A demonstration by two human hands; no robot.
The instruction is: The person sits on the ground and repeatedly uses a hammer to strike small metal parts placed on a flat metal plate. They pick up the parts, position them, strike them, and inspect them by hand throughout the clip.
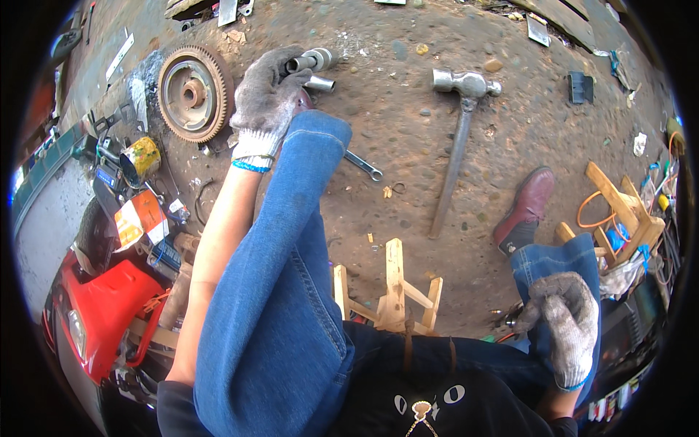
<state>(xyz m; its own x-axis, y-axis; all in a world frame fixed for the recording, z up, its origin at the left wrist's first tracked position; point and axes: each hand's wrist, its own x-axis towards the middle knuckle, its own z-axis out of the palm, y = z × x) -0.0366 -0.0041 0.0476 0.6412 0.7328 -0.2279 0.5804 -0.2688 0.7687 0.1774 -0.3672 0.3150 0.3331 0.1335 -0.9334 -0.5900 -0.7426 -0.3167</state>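
Observation:
My left hand, in a soiled grey knit glove, is curled about a metal cylindrical piece like a socket, low over the ground. A second shiny metal tube pokes out beside its fingers; whether the hand grips it too is unclear. A rusty ring gear wheel lies just left of this hand. My right hand, also gloved, rests with bent fingers over my right trouser leg; its palm is hidden. Between my feet lies a ball-peen hammer with a metal handle. A wrench shows past my left knee.
Wooden stool legs stand before my lap, and a wooden frame is at the right. Red motorcycle bodywork, a yellow can and an orange-white box crowd the left. A black plastic piece lies upper right.

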